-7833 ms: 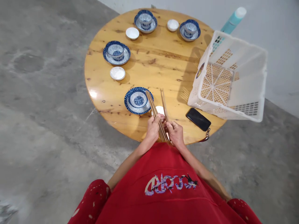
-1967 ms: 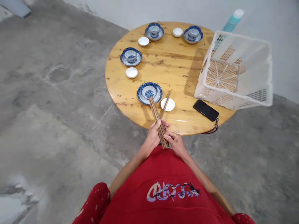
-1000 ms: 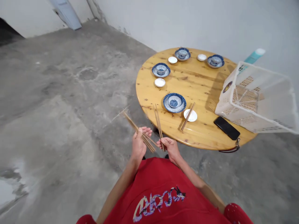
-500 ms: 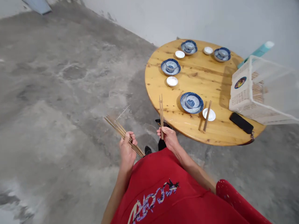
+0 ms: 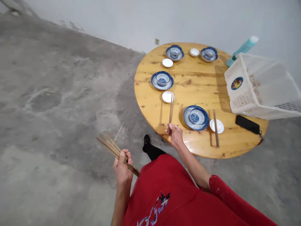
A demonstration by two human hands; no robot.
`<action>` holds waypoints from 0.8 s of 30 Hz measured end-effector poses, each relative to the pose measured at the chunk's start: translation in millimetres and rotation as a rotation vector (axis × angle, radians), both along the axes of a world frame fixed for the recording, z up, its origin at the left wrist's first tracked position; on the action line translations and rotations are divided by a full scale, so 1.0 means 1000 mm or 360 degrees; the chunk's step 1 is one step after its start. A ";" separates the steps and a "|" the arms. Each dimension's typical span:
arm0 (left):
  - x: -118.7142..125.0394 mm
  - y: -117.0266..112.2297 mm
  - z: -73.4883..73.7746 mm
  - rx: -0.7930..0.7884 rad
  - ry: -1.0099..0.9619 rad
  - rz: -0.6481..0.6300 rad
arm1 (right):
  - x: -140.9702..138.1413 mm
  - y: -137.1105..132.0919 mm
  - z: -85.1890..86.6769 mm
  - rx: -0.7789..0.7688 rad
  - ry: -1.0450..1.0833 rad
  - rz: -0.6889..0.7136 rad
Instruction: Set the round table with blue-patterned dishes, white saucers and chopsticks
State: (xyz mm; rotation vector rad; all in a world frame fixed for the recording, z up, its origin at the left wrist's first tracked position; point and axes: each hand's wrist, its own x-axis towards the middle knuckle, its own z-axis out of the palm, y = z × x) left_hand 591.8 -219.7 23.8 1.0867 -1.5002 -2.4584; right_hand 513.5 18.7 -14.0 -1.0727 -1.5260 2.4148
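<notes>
My left hand [image 5: 123, 164] is closed around a bundle of wooden chopsticks [image 5: 109, 145], held out over the floor left of the table. Between the fingers of my right hand [image 5: 174, 133] is a pair of chopsticks [image 5: 171, 110], pointing away from me above the table's near left edge. Their tips overlap a small white dish [image 5: 167, 97]. Just right of that hand lies a blue-patterned plate [image 5: 204, 125] with a bowl [image 5: 194, 118] in it. Another pair of chopsticks [image 5: 216, 135] rests across a second white dish [image 5: 220, 126].
The round wooden table [image 5: 195, 86] holds more patterned plates with bowls, such as one plate [image 5: 154, 82] at the left. A white plastic crate [image 5: 242, 100] stands at the right, near a black phone [image 5: 247, 124] and a teal cylinder [image 5: 244, 47]. A wall [image 5: 105, 22] rises behind.
My right hand has moved forward over the table edge with its pair of chopsticks, toward the left white dish. My left hand keeps its bundle. The view has shifted as I stepped closer.
</notes>
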 end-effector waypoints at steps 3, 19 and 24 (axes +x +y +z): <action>-0.048 -0.019 0.003 -0.0051 -0.0059 -0.0090 | -0.055 -0.005 -0.001 0.0020 -0.0020 -0.0215; -0.241 -0.017 0.022 -0.0023 -0.0140 -0.0727 | -0.160 -0.046 -0.020 -0.0030 -0.0069 -0.0655; -0.309 -0.013 0.020 -0.0027 -0.0099 -0.1045 | -0.177 -0.064 -0.024 -0.0007 -0.0041 -0.0775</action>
